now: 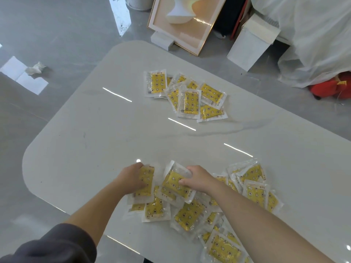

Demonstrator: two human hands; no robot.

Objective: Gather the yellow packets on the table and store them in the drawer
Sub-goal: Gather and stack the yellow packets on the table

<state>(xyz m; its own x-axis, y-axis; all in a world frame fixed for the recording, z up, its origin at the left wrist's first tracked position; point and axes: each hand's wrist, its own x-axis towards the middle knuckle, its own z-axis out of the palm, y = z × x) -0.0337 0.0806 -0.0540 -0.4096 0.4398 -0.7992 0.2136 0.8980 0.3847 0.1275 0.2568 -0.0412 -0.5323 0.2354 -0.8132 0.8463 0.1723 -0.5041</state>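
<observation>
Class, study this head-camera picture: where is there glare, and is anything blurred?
Head view: glare streaks cross the glossy table; a flare marks the framed picture; yellow packets gripped by the left hand and right hand look sharp; the dark sleeve nearest the lens looks soft.

Both bare forearms reach forward. The left hand [135, 177] clamps a yellow packet [147, 186], fingers curled over its far edge. The right hand [197, 177] pinches a second packet [173, 185] (thumb on top, fingers tucked beyond).

near packet pile [190, 215] cut by bottom edge, table [85, 139] by right edge, print unreadable
</observation>
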